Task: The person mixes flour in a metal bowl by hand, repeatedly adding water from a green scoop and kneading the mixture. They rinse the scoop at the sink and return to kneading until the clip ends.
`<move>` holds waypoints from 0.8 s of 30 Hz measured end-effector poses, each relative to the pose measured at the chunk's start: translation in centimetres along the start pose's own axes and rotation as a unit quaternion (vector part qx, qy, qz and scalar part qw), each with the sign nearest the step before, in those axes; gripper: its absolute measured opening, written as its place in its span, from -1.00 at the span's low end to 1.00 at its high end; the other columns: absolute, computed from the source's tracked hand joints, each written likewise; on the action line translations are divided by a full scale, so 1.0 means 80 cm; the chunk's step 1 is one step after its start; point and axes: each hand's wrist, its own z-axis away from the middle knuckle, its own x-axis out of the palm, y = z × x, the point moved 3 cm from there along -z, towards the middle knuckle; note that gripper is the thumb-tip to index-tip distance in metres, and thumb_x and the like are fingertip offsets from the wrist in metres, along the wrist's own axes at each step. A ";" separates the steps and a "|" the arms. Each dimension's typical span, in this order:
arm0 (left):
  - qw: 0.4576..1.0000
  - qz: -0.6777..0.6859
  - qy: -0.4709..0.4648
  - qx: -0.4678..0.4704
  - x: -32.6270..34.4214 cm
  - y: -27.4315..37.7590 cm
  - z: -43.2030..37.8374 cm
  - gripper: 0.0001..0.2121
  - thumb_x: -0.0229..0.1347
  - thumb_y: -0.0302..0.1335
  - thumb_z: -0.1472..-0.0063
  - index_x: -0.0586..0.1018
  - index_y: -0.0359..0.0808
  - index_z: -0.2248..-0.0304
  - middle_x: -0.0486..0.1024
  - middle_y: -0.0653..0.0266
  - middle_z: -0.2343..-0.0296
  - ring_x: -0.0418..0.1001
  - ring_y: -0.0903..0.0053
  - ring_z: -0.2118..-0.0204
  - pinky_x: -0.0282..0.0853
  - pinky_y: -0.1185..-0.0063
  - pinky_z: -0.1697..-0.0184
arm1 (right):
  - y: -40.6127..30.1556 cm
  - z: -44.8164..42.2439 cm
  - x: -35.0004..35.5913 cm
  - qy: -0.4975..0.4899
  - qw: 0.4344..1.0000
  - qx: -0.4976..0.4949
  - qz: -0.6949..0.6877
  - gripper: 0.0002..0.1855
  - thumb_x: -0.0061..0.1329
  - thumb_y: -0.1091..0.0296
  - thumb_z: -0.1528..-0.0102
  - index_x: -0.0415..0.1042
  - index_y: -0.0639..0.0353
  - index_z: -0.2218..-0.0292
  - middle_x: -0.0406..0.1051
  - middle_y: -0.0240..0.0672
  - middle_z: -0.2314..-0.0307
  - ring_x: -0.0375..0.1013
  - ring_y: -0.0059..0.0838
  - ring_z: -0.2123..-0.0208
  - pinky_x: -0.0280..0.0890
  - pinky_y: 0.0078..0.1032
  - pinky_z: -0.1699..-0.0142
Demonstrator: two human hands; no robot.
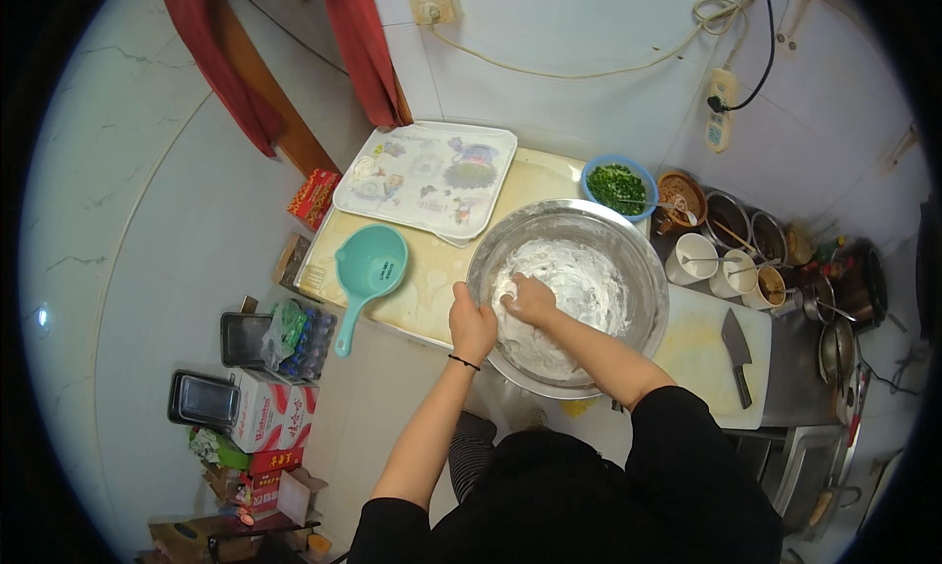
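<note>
A large stainless steel bowl (647,292) stands before me at the counter's front edge. Inside it lies white flour, partly clumped into wet dough (541,347). My left hand (472,325), with a dark band at its wrist, grips the bowl's left rim, thumb up. Down in the bowl, my right hand (531,301) presses into the flour near the left wall, its fingers curled and dusted white. Whether dough sits within those fingers is hidden. Left of the bowl rests a turquoise plastic ladle (374,264), its handle reaching past the counter edge.
A printed white tray (427,178) lies behind the ladle. Chopped greens fill a blue bowl (620,189) at the back. On the right, a kitchen knife (736,354) lies on a white cutting board (692,336), near several seasoning containers (692,259). Cartons (272,409) stand on the floor, left.
</note>
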 end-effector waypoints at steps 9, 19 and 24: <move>0.998 -0.056 -0.037 -0.006 -0.010 0.015 -0.004 -0.76 -0.08 -0.55 0.09 0.22 -0.41 0.36 0.36 -0.19 0.57 0.33 -0.03 0.48 0.21 0.27 0.43 | 0.009 0.047 -0.054 -0.237 0.941 -0.233 -0.062 -0.49 0.02 0.11 0.30 0.37 0.21 0.29 0.38 -0.08 0.37 0.35 -0.18 0.28 0.21 -0.46 0.16; 0.996 -0.049 -0.071 0.014 0.001 0.023 -0.002 -0.78 -0.09 -0.55 0.07 0.21 -0.40 0.37 0.38 -0.09 0.58 0.35 0.03 0.50 0.22 0.26 0.42 | 0.008 0.172 -0.078 -0.212 0.845 -0.316 0.375 -0.32 0.12 0.13 0.25 0.14 0.20 0.13 0.19 -0.07 0.24 0.22 -0.16 0.18 0.34 -0.42 0.33; 0.997 -0.007 -0.056 0.047 0.000 0.018 0.012 -0.79 -0.12 -0.59 0.06 0.17 -0.42 0.38 0.34 -0.13 0.64 0.32 0.00 0.55 0.20 0.25 0.47 | 0.012 0.154 -0.039 -0.170 0.873 -0.330 0.317 -0.38 0.12 0.25 0.27 0.11 0.24 0.21 0.25 -0.07 0.34 0.34 -0.17 0.34 0.35 -0.40 0.41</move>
